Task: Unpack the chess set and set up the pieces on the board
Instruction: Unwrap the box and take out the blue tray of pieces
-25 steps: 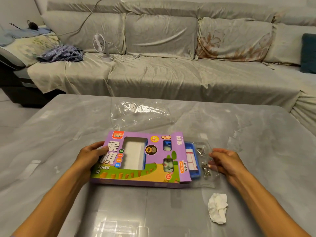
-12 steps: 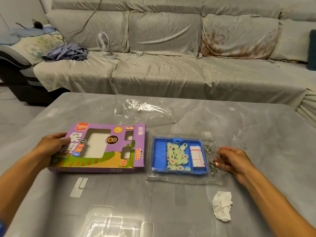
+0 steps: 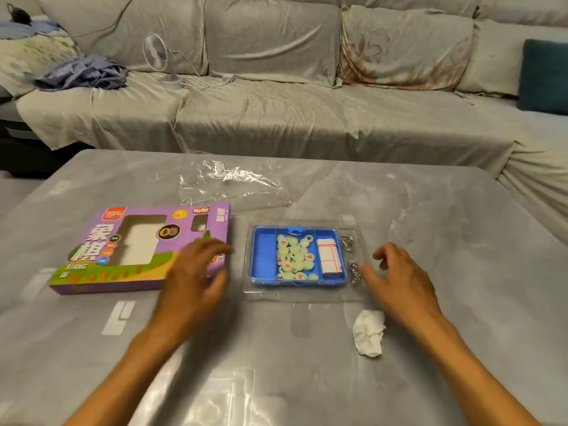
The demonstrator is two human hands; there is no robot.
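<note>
Both hands hover loose-fingered, gripping nothing: left hand (image 3: 196,272) at nine o'clock of the blue case (image 3: 264,256), right hand (image 3: 396,275) at three; unpacking underway, next lift out the pieces (image 3: 295,256)

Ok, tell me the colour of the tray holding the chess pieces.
Blue: the tray shows in the head view, the only one, with pale pieces inside.

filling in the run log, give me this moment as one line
stage: unpacking | purple box: empty, left | blue tray: out, pieces inside | left hand: free | right hand: free, beside tray
</note>
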